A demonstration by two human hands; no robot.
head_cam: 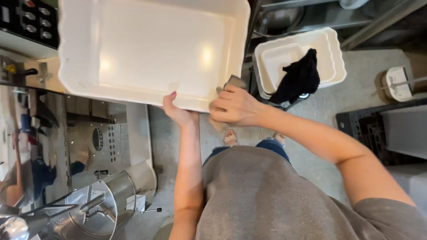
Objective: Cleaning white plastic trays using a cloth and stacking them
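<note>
Left hand (178, 111) grips the white tub's (151, 49) near rim; right hand (233, 106) closed on a grey cloth (234, 82) against it

A grey concrete floor (311, 111) is seen below. Steel machinery (89, 209) with a perforated disc is set at the lower left. White bins (329, 58) draped with a black cloth (298, 78) are stacked beside a dark crate (364, 129).
</note>
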